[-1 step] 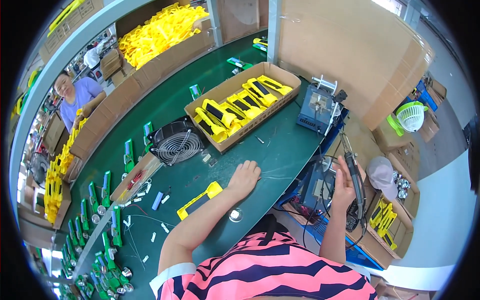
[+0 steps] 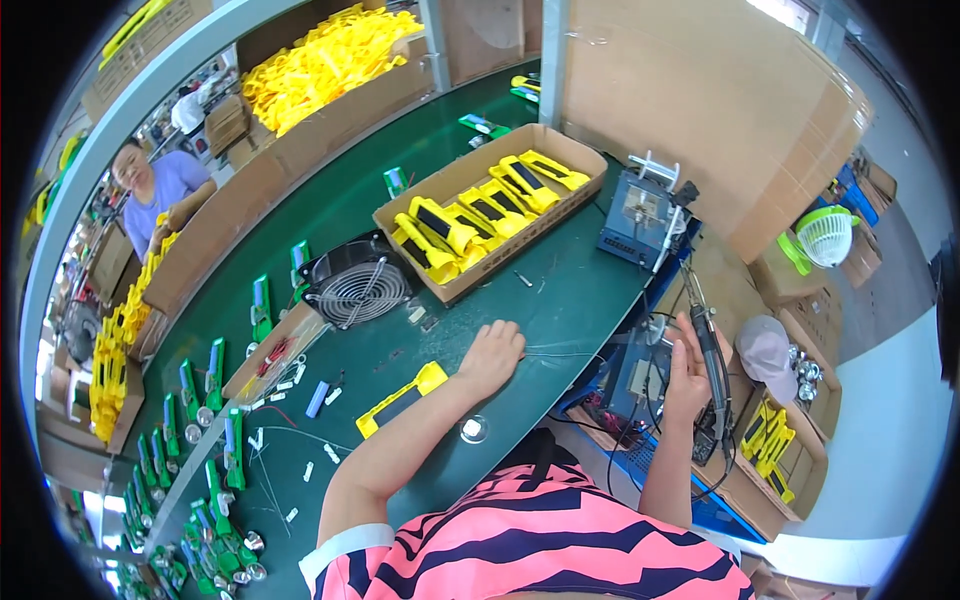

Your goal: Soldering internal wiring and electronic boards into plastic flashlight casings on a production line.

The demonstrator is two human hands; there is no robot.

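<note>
My left hand (image 2: 493, 358) rests over the green bench top with its fingers curled together. From those fingers a thin solder wire (image 2: 565, 355) runs off to the right. Beside the left forearm lies a yellow plastic casing (image 2: 430, 377) with a dark panel. A small round clear lens (image 2: 473, 430) sits by the bench edge. Past that edge, on the right, my right hand (image 2: 686, 385) is closed around the dark handle of a soldering iron (image 2: 712, 350), held upright with its tip pointing away; its cable hangs below.
A cardboard tray (image 2: 455, 290) holds several yellow casings. Near it stand a black fan (image 2: 362, 290) and a blue soldering station (image 2: 632, 225). Green boards with batteries (image 2: 233, 450) crowd the left. A blue cell (image 2: 317, 400) lies mid-bench. One person (image 2: 165, 195) works beyond the carton wall.
The whole view has shifted very slightly, and the solder wire lies at a somewhat different slant. Both hands keep their places and their grips.
</note>
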